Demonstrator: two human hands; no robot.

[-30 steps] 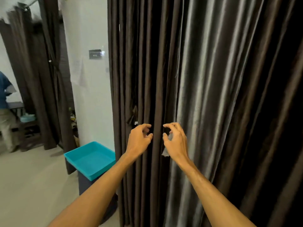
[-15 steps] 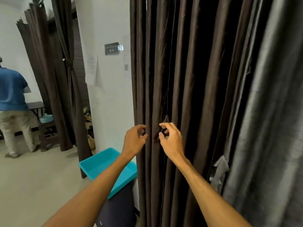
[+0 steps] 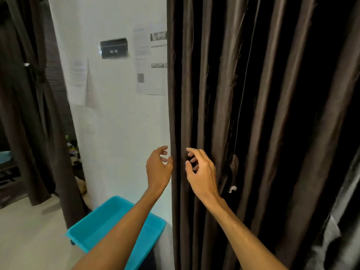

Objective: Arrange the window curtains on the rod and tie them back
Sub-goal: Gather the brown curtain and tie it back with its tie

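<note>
- Dark brown curtain (image 3: 253,114) hangs in vertical folds and fills the right half of my view; its left edge runs down along the white wall (image 3: 116,123).
- On that wall: a black sign (image 3: 114,48) and printed papers (image 3: 150,61), the rightmost partly covered by the curtain edge.
- Teal bin (image 3: 93,230) sits at the foot of the wall, below my left forearm.
- Second dark curtain (image 3: 39,123) at far left, cinched at mid-height.
- Small white tag (image 3: 232,189) shows among the folds, right of my right wrist; the dark piece above it is unclear.
- Left hand (image 3: 158,168): fingers loosely curled, nothing in it, thumb at the curtain's left edge.
- Right hand (image 3: 200,172): fingers spread and half-curled in front of a fold just beside that edge, no fabric pinched; cannot tell whether the fingertips touch the cloth.
- The two hands are near each other, with the curtain's outermost fold between them.
</note>
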